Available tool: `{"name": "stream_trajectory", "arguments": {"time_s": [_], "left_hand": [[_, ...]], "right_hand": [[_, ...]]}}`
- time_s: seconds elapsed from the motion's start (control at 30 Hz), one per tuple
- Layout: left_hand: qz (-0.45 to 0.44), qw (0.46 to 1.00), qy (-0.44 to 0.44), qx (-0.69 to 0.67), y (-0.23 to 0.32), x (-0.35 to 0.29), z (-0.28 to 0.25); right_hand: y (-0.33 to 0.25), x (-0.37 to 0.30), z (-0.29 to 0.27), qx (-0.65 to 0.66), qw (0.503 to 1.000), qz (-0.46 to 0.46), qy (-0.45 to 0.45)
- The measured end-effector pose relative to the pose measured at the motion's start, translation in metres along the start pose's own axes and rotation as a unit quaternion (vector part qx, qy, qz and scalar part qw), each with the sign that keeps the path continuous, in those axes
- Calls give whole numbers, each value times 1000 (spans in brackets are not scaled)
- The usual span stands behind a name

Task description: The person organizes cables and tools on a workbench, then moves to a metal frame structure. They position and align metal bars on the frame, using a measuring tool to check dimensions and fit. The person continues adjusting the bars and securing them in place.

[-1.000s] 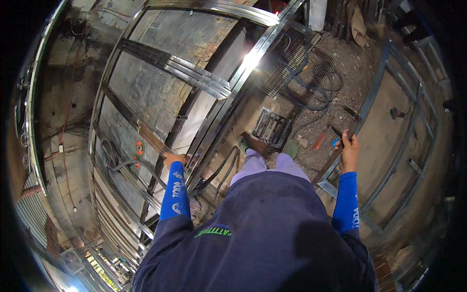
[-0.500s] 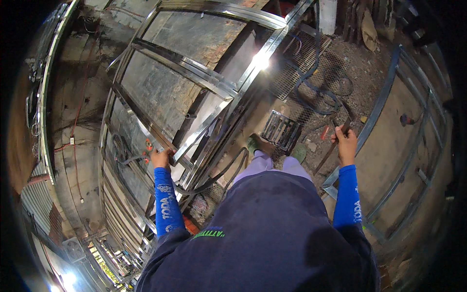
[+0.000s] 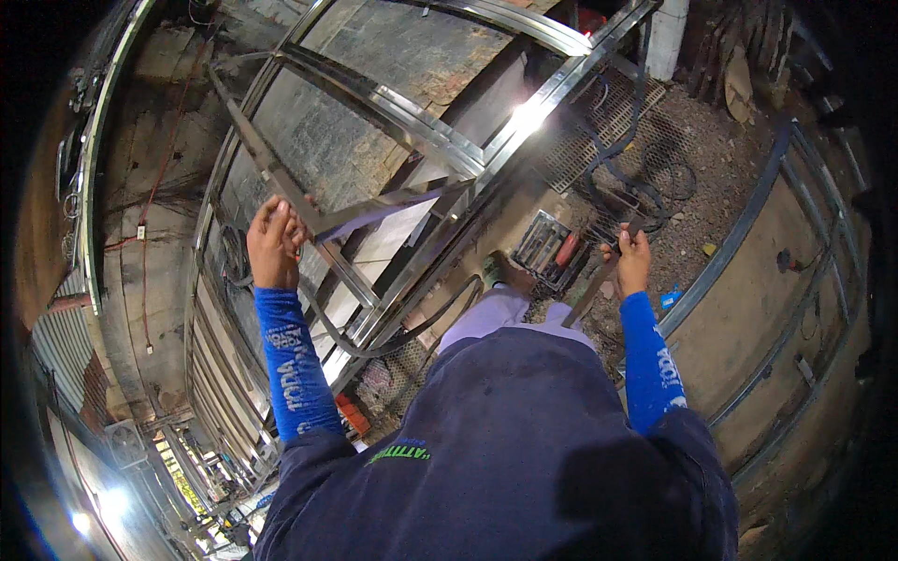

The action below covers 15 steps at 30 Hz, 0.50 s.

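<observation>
My left hand [image 3: 277,245] is closed around a corner area of a metal tube frame [image 3: 251,136]. One tube runs up and away from the hand, and another reaches right toward the large shiny steel frame [image 3: 505,140], which lies below it. My right hand [image 3: 632,266] is closed on a dark flat metal bar [image 3: 587,301], which slants down toward my legs. Part of that bar is hidden by the fingers. Whether its top end is bent cannot be made out here.
Beside my feet is a black slotted metal piece [image 3: 543,245] with a red object [image 3: 567,248] on it. A thick cable [image 3: 374,352] loops under the left work frame. Another frame with a brown panel [image 3: 748,280] stands at right. Coiled hose [image 3: 645,192] lies on the gravel.
My left hand has risen and moved left, lifting and tilting the tube frame with it. My right hand has shifted slightly left and the bar has swung closer to my legs.
</observation>
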<state>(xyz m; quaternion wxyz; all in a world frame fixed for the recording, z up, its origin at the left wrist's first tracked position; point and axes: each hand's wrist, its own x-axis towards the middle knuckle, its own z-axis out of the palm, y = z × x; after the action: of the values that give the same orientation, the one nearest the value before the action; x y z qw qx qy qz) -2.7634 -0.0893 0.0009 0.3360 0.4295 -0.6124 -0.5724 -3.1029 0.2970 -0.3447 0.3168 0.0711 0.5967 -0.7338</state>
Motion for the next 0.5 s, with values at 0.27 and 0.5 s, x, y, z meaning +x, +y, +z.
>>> {"name": "stream_trajectory", "arguments": {"time_s": [0.27, 0.5], "left_hand": [[25, 995, -71, -70, 10, 41, 37], [-15, 963, -235, -132, 12, 81, 53]], "right_hand": [[46, 28, 86, 111, 981, 99, 128], [74, 16, 142, 44, 990, 70, 118]]}}
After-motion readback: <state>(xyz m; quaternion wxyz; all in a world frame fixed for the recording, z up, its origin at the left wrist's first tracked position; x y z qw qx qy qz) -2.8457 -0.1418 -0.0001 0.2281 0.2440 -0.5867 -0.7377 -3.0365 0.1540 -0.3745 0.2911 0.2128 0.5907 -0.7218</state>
